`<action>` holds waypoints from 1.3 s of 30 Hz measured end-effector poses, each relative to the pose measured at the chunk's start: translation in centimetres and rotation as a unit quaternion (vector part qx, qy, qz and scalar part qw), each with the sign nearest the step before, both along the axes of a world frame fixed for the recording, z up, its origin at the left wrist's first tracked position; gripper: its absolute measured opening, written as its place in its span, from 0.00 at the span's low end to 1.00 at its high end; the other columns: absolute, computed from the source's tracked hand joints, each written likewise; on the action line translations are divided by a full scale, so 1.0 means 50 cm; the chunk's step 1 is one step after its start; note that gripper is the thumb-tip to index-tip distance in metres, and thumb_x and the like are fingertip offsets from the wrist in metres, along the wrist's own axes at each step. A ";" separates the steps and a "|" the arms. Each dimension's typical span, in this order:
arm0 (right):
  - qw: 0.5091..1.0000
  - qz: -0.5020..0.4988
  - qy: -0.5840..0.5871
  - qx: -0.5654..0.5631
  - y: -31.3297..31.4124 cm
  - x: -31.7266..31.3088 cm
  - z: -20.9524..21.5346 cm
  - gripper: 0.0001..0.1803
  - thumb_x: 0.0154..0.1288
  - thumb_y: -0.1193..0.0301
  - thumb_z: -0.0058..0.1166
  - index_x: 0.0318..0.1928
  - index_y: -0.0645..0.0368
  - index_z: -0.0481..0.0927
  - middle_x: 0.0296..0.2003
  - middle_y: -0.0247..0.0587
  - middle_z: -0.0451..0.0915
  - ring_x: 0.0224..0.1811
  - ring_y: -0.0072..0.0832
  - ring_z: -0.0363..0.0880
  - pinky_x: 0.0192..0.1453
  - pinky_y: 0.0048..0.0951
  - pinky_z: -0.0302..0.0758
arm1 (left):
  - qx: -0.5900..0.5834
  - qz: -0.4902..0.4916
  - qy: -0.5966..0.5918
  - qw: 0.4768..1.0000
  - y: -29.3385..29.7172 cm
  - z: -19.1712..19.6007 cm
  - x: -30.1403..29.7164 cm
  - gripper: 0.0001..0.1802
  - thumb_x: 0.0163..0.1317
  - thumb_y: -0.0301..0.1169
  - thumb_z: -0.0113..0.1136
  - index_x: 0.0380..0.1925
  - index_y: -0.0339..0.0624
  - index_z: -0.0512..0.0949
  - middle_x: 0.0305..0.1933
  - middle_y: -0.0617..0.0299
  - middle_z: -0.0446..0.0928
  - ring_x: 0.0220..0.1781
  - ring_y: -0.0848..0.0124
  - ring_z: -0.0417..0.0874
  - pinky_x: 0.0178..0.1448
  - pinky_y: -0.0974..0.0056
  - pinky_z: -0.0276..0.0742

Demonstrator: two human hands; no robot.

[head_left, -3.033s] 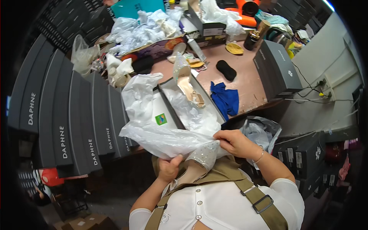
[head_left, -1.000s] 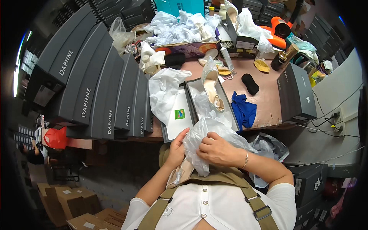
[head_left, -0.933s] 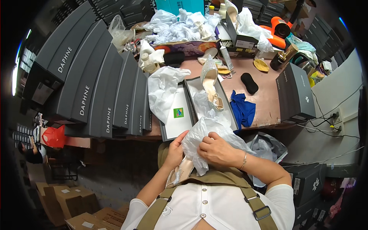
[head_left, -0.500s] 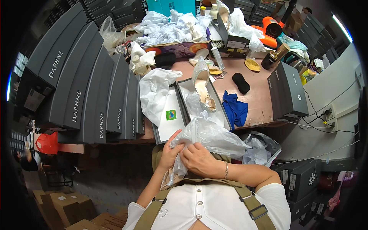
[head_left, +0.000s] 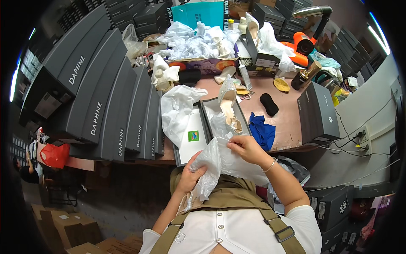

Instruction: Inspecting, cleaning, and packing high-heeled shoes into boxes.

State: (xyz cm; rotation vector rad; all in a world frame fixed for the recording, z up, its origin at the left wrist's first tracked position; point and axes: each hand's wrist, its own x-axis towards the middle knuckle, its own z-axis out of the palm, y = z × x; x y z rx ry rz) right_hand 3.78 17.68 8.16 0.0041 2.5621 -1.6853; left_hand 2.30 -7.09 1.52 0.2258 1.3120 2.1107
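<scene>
My left hand is closed around a bundle of white tissue paper in front of my waist. Below that hand, part of a pale shoe shows from under the paper; the rest of it is covered. My right hand pinches the upper edge of the sheet and holds it out to the right. Just beyond, a pale sparkly high-heeled sandal lies in an open grey shoebox lined with tissue. Left of that box is a white-lined box part bearing a green sticker.
Grey shoeboxes stand in a row at the left, and another shoebox at the right. A blue cloth and black oval pad lie on the table. Crumpled tissue fills a carton behind. An orange heat gun stands back right.
My right hand has moved up and to the right, drawing the tissue edge away from my left hand. My left hand keeps hold of the bundle. The whole view has shifted slightly.
</scene>
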 end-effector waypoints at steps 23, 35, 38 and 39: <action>0.949 0.085 0.140 0.270 -0.219 -0.027 -0.064 0.11 0.57 0.68 0.54 0.40 0.58 0.76 0.28 0.48 0.77 0.31 0.46 0.79 0.36 0.43 0.76 | -0.004 0.240 -0.015 0.971 0.068 -0.076 -0.003 0.32 0.66 0.21 0.47 0.70 0.39 0.51 0.62 0.56 0.67 0.59 0.69 0.71 0.62 0.66 0.68; 0.919 0.116 0.057 0.373 -0.150 0.096 0.026 0.37 0.52 0.68 0.62 0.65 0.50 0.66 0.46 0.49 0.77 0.47 0.41 0.77 0.51 0.39 0.73 | -0.023 0.102 -0.022 0.994 -0.015 -0.050 -0.055 0.37 0.58 0.18 0.53 0.68 0.42 0.52 0.58 0.55 0.68 0.59 0.69 0.71 0.63 0.63 0.66; 0.995 0.069 -0.064 0.016 -0.128 0.067 -0.035 0.23 0.58 0.71 0.58 0.56 0.56 0.75 0.42 0.48 0.78 0.33 0.39 0.79 0.39 0.32 0.76 | -0.005 0.097 -0.011 0.995 0.000 -0.037 -0.052 0.40 0.57 0.15 0.49 0.70 0.41 0.49 0.64 0.54 0.64 0.62 0.69 0.69 0.66 0.64 0.64; 0.998 0.052 -0.042 -0.005 -0.143 0.056 -0.033 0.21 0.59 0.70 0.57 0.54 0.56 0.77 0.41 0.46 0.78 0.34 0.39 0.78 0.40 0.33 0.75 | -0.003 0.101 -0.011 0.995 0.000 -0.033 -0.054 0.41 0.57 0.14 0.49 0.71 0.41 0.48 0.65 0.54 0.63 0.63 0.69 0.68 0.66 0.64 0.64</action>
